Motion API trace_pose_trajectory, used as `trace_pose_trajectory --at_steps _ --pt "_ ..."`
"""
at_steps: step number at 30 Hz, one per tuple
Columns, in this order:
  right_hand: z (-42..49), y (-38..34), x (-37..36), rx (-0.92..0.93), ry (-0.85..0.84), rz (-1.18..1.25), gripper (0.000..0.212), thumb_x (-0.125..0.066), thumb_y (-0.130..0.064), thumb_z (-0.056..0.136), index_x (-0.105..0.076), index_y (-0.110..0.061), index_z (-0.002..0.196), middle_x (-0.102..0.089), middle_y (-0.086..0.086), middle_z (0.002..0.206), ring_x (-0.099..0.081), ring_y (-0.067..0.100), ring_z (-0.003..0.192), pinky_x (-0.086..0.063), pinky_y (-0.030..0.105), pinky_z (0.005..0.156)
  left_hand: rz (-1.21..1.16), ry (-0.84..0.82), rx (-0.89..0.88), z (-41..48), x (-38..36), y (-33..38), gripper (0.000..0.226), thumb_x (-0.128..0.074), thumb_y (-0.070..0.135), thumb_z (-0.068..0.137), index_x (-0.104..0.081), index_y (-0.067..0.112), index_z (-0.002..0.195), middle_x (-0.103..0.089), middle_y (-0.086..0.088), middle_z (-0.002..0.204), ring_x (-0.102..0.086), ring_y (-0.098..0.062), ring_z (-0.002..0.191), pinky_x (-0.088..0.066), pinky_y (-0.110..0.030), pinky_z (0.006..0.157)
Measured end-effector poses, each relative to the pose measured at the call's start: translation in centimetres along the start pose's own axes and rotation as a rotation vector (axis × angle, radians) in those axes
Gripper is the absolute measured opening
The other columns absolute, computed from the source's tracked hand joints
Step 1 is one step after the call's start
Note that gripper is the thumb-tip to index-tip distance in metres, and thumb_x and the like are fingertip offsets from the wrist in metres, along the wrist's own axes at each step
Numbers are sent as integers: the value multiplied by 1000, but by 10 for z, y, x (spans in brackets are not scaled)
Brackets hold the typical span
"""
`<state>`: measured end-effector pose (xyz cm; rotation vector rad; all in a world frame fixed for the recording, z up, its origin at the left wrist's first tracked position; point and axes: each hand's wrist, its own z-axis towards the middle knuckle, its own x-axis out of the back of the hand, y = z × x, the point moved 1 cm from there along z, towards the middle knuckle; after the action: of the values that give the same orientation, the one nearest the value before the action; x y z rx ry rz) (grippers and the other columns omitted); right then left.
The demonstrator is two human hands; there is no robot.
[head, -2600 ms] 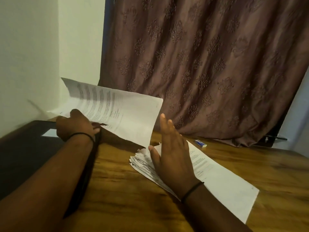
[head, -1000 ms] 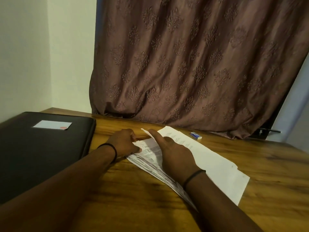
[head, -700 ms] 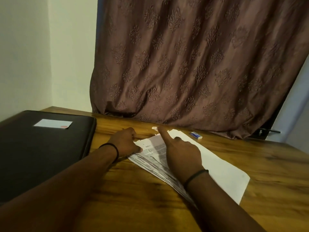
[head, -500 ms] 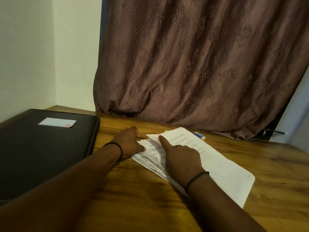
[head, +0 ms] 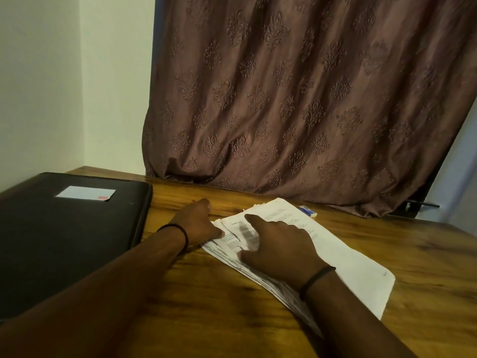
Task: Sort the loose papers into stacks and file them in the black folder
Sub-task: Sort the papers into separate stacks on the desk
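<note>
A stack of loose printed papers lies slanted on the wooden table, its sheets fanned unevenly along the near-left edge. My left hand sits at the stack's left corner with fingers curled and its thumb on the top sheets, pinching that corner. On top of the stack rests my right hand, palm down, index finger stretched toward the far corner. To the left the black folder lies closed and flat, with a white label on its cover.
A small white and blue eraser lies just beyond the papers' far corner. A brown patterned curtain hangs along the table's back edge. A pale wall borders the left side behind the folder.
The sheet my left hand held over the folder 2.6 s ago is gone from view. That hand now grips the stack's corner. My right index finger has shifted on the top sheet.
</note>
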<state>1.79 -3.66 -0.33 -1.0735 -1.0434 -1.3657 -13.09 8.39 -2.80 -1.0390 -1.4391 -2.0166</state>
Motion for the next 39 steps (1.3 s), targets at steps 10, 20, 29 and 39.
trace_pose_trajectory --at_steps 10,20,29,39 --pt "1 -10 -4 17 131 -113 33 -51 -32 95 -58 -24 126 -68 4 112 -63 25 96 -49 32 82 -460 275 -310 -32 26 45 15 -72 25 86 -67 18 72 -62 10 63 -56 -3 60 -45 -23 61" --pt "3 1 -12 -29 149 -48 24 -52 -31 98 -65 -21 116 -68 2 109 -64 21 96 -48 30 84 -529 -86 -340 -35 14 56 27 -78 29 80 -70 3 74 -62 7 55 -49 1 45 -40 -14 49" --pt "2 4 1 -43 205 77 47 -53 -28 99 -35 -29 142 -64 4 125 -64 23 105 -51 37 90 102 29 89 1 3 0 37 -66 52 84 -59 16 86 -66 -5 95 -61 -22 90 -41 -28 67" --pt "13 13 -10 -153 120 229 25 -57 -23 96 -72 -22 116 -70 2 117 -63 18 103 -47 29 96 -350 -208 252 -7 16 4 25 -64 24 93 -64 1 101 -56 -4 61 -42 -11 40 -31 -17 38"
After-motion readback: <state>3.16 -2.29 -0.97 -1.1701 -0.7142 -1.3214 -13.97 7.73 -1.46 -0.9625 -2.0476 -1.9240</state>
